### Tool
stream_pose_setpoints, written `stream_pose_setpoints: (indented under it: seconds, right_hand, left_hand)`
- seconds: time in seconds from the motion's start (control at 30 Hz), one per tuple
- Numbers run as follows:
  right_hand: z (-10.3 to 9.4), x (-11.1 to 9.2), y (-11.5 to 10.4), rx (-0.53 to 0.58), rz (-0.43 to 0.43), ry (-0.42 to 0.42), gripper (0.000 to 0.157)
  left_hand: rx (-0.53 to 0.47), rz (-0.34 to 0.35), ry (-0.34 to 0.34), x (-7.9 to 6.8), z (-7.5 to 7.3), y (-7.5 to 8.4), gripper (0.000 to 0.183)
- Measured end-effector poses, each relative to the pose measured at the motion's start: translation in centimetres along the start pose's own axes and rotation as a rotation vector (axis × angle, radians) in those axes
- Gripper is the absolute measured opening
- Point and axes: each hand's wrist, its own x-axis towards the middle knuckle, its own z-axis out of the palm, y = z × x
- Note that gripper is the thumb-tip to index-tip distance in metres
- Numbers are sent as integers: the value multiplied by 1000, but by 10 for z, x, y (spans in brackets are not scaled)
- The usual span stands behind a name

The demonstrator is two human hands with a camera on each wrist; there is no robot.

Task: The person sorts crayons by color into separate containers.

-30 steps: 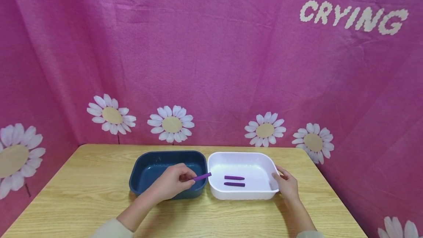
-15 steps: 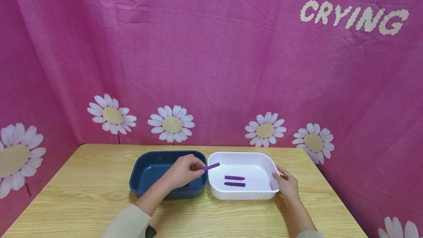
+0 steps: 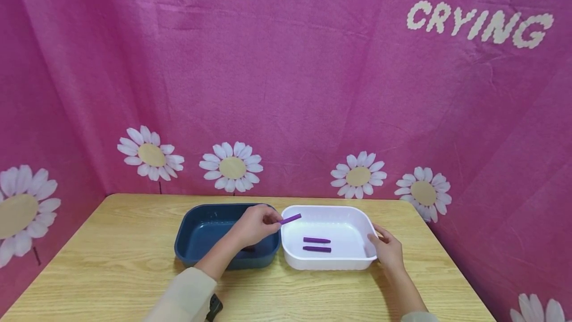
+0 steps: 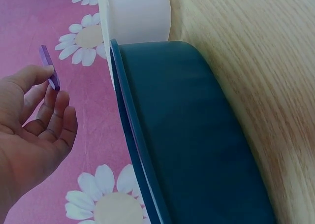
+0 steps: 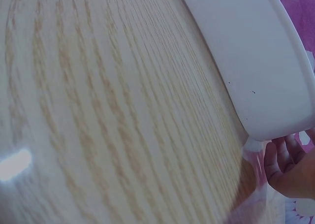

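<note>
Between thumb and fingertips, my left hand (image 3: pixel 256 225) pinches a purple crayon (image 3: pixel 292 218). The crayon tilts slightly up to the right, over the left rim of the white bin (image 3: pixel 329 264). In the left wrist view, that crayon (image 4: pixel 46 57) shows above the rim of the dark blue bin (image 4: pixel 182 130). Two purple crayons (image 3: pixel 317 249) lie side by side on the white bin's floor. My right hand (image 3: pixel 388 250) holds the bin's right end, thumb over the rim and fingers outside; the right wrist view shows those curled fingers (image 5: pixel 285 157) against the wall.
The dark blue bin (image 3: pixel 187 260) stands left of the white one, nearly touching it; a dark piece (image 3: pixel 249 249) shows inside, partly behind my left wrist. Both are on a wooden table (image 3: pixel 111 262). A pink flowered cloth (image 3: pixel 286 113) hangs behind.
My left hand has risen and moved right with the crayon, from over the blue bin to the white bin's left edge. The right hand and both bins have stayed put.
</note>
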Motion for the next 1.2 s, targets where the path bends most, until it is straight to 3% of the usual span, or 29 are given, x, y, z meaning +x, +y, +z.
stream_pose_setpoints:
  seconds: [0.5, 0.97, 1.2]
  right_hand:
    - [0, 0, 0, -11, 6, 1, 46]
    - [0, -2, -4, -29, -6, 0, 46]
    - [0, -1, -2, -11, 5, -3, 46]
  left_hand:
    - [-17, 47, -18, 14, 7, 7, 15]
    - [19, -39, -30, 34, 17, 9, 16]
    - [27, -21, -9, 43, 25, 6, 15]
